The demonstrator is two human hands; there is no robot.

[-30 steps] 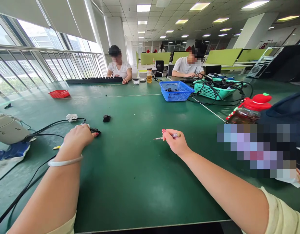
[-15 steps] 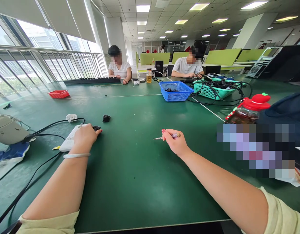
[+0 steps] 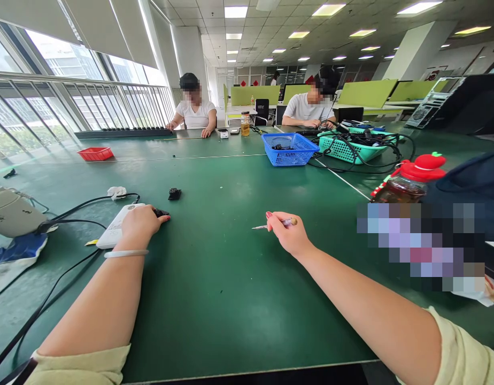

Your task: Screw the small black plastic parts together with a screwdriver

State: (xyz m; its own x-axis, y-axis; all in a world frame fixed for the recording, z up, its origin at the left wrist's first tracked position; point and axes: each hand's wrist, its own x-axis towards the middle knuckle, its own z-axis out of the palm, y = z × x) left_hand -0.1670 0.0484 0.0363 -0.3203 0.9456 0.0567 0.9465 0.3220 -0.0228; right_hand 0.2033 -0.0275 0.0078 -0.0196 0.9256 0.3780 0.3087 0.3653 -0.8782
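My left hand rests over the white power-bank-like box at the left. Its fingers are closed on a small black part, mostly hidden by the hand. A second small black part lies on the green table just beyond those fingers. Over the table right of centre, my right hand is closed round a slim pointed tool. The tool's thin tip points left and its thicker, rounded end sticks out to the right; its exact kind is unclear.
Black cables run along the left. A red tray, a blue basket and a green basket full of cables stand farther back. At the right is a red-lidded bottle. Two people sit opposite, one at a long black bar.
The black part in my left hand has turned slightly. My right hand and its tool stay put. Across the table, the long black bar has shifted left, and that person's arm reaches out along it.
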